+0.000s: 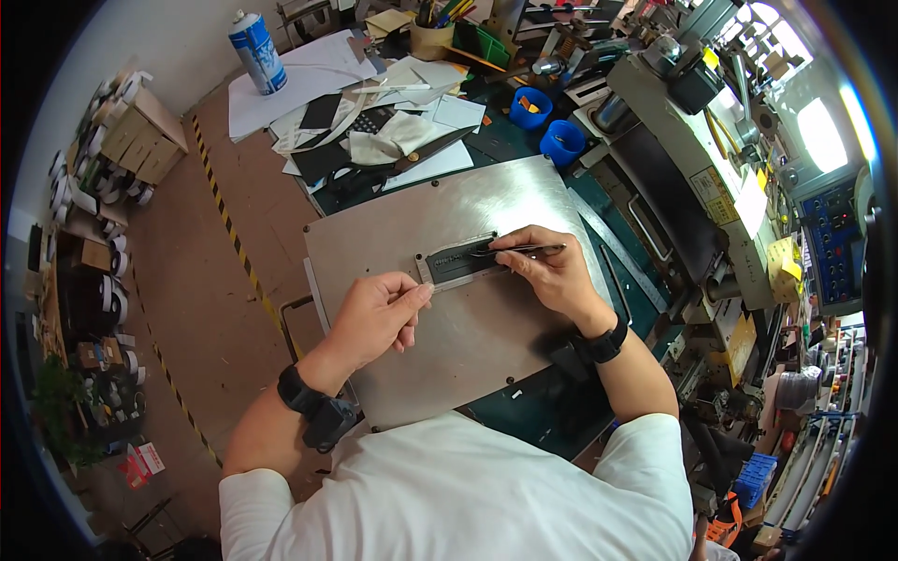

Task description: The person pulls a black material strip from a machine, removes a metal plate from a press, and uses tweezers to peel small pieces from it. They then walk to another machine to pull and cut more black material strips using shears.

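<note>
hands work over a flat shiny metal plate (468,318) on a green workbench (524,411). the left hand (374,313) rests on the plate with its fingers curled in. its thumb and first finger reach out to the right, and their tips press on the left end of a small strip piece (458,262). the strip is dark grey in the middle with a pale edge around it. it lies flat on the plate, just past the left fingertips and under the right ones.

the right hand (552,271) pinches a thin dark tool (519,250), like a pen or small knife. the fingers are closed tight around it. the tool lies almost flat and runs left and right across the fingers. its left tip touches the top of the strip; if that tip is sharp, i cannot tell. both wrists wear black bands.

beyond the fingers, farther up the bench, sit two blue cups (547,126) side by side. left of them are loose white papers (412,131) in a messy heap, with big dark scissors (421,154) lying on top. far off to the upper left stands a blue and white spray can (258,52). a tan pot of pens (432,37) is behind the papers.
</note>
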